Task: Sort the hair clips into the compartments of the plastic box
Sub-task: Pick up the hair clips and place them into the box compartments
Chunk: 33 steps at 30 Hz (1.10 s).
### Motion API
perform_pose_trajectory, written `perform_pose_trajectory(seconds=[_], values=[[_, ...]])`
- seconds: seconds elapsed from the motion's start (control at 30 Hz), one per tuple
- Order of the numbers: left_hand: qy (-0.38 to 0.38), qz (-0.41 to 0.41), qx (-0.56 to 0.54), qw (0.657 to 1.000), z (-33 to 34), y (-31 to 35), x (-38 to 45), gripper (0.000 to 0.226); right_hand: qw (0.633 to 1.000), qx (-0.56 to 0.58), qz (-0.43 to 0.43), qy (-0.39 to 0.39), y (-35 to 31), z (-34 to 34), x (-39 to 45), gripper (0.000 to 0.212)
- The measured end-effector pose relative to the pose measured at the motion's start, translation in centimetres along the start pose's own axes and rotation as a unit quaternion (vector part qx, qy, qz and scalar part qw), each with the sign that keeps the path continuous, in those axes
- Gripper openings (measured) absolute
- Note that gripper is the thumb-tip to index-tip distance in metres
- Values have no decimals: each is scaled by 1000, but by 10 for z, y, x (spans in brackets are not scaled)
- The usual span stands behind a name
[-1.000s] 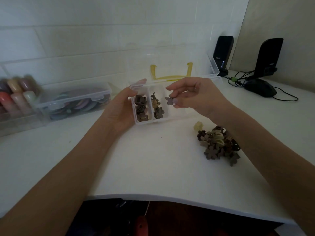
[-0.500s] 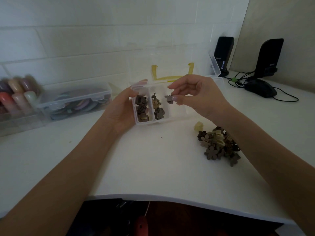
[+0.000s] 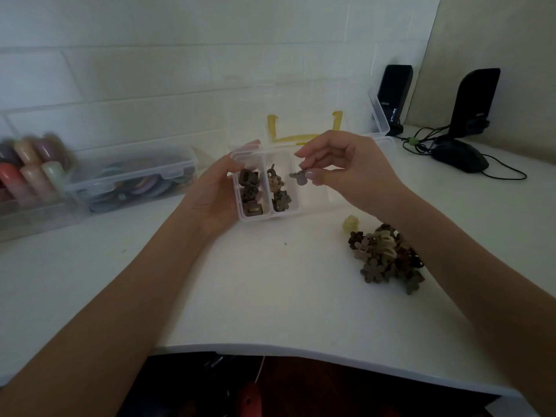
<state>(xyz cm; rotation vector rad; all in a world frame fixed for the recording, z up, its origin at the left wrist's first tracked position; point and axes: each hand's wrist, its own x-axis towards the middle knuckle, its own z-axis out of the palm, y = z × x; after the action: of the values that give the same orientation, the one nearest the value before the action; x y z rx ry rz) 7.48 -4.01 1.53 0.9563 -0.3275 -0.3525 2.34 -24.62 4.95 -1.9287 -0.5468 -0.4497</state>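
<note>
- Right hand, pinching a grey hair clip, has drifted slightly toward 9 o'clock over the plastic box; release seems imminent.
- Left hand still grips the box's 9 o'clock wall.

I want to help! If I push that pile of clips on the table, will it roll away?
Probably not. The pile of clips looks like flat flower shapes with lumpy edges, so they should slide or scatter, not roll. They seem small and light, like the clip pinched in the right hand.
</note>
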Motion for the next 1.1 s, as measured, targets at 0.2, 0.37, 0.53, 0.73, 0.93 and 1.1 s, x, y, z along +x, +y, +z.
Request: perform_pose_trajectory(seconds=[0.2,0.37,0.53,0.73,0.93,1.1], values=[[0,1,4,1000,2,1,-2,70,997,-48,-12,55,1,1,-1,16],[-2,0,12,1000,0,0,-1,71,992,-97,-21,80,4,0,0,14],[6,0,10,1000,-1,0,-1,69,966,-254,-45,24,5,1,-4,12],[16,-1,11,1000,0,0,-1,54,861,-497,-83,-73,7,10,-8,18],[36,5,18,999,2,2,-2,67,961,-264,-35,-80,-10,-17,-2,1],[59,2,14,998,4,4,-3,59,893,-295,143,-307,-23,-43,-6,16]])
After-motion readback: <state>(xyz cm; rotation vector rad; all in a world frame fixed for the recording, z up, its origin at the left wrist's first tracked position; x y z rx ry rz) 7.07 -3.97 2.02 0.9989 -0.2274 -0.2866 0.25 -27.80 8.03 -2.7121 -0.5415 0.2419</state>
